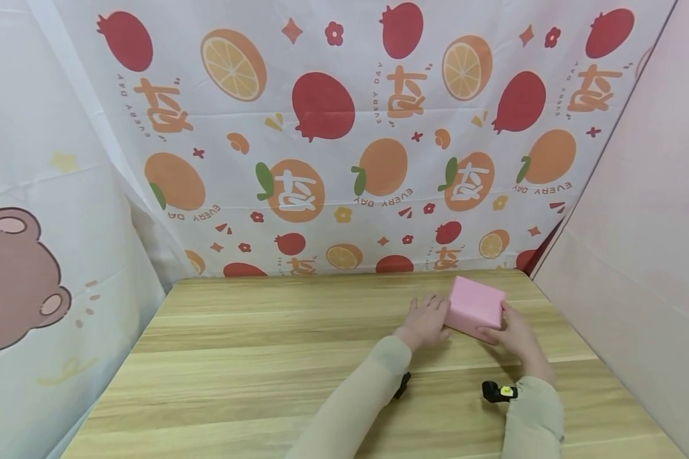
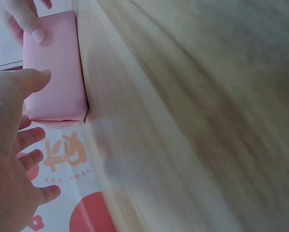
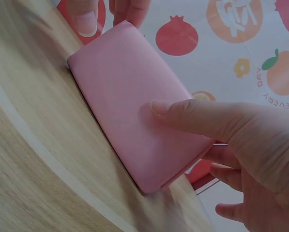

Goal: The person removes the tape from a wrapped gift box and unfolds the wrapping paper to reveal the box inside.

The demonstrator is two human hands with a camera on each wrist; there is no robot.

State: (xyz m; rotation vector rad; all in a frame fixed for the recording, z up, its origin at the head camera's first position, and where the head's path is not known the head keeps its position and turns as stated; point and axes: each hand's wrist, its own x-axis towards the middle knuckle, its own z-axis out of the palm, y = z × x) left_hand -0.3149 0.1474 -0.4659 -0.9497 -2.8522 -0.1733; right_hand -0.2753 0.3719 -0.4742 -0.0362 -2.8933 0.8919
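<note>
A pink box [image 1: 475, 307] with smooth, plain sides sits on the wooden table near its back right part. My right hand [image 1: 515, 336] grips the right end of the box. In the right wrist view the thumb [image 3: 183, 113] presses the near face while the other fingers lie behind, partly hidden. My left hand [image 1: 426, 322] is at the left end of the box, its fingers spread and fairly straight. Its thumb [image 2: 35, 82] overlaps the near face in the left wrist view, and the fingertips come right at the end of the pink box.
The wooden table [image 1: 235, 357] meets a fruit-print curtain [image 1: 333, 217] along its back edge. A pale wall panel [image 1: 626, 255] runs along the right side, and a bear-print cloth [image 1: 17, 280] hangs at left. Black wrist devices [image 1: 498, 391] sit below both hands.
</note>
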